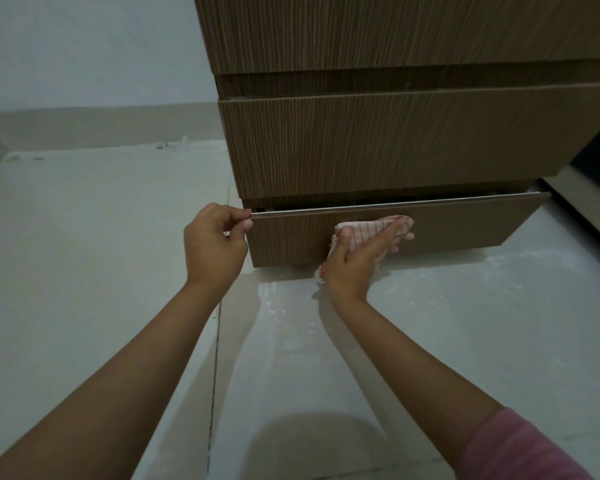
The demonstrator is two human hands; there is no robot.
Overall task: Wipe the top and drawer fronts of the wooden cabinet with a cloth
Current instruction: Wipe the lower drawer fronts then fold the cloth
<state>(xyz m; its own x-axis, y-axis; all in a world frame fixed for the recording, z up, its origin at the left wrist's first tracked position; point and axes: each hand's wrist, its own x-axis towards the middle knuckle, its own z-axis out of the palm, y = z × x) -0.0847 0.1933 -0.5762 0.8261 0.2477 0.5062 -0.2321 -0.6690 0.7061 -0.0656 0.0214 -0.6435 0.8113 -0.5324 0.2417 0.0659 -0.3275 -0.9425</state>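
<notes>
Nearest you, your two bare forearms reach forward over the pale tiled floor (101, 271), with a pink sleeve (520, 448) pushed up on the right arm. Your left hand (213, 245) is closed in a pinch: thumb and fingertips clamp the left end of the thin metal strip (395, 205) that runs along the top edge of the bottom drawer front (465, 223). Your right hand (357, 261) lies flat, fingers stretched out to the right, pressing a white cloth with red checks (364, 230) against that same drawer front; it pins the cloth rather than closing round it. The cloth sits just right of the left-hand pinch, under your palm and fingers, with a loose corner hanging below your wrist near the floor. That drawer stands pulled out a little, a dark gap behind its top edge. Beyond your grip rise the upper drawer fronts of the wooden cabinet (378, 140), and left of it the plain wall (84, 53).
</notes>
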